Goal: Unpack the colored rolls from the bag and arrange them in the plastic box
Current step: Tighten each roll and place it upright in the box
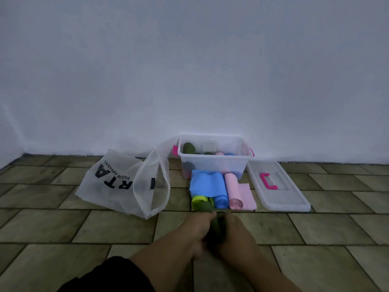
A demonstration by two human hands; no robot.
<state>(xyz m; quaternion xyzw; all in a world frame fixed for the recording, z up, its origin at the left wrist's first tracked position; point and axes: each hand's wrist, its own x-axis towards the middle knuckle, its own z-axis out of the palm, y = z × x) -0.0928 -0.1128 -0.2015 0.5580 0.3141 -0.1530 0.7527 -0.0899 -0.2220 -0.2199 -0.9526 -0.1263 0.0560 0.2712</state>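
A dark green roll (212,218) is gripped between the left hand (202,230) and right hand (233,234), both closed around it, probably to tighten it. Blue (219,190), pink (233,190) and lime (199,201) rolls are laid on the floor (63,228) against the box (214,163), ready for packing. The bag (126,184) is left slumped beside them.

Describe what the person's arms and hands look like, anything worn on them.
Both hands, left and right, are bare, with no gloves; no rings or watch are visible. The forearms are bare too. A black sleeve covers the upper left arm.
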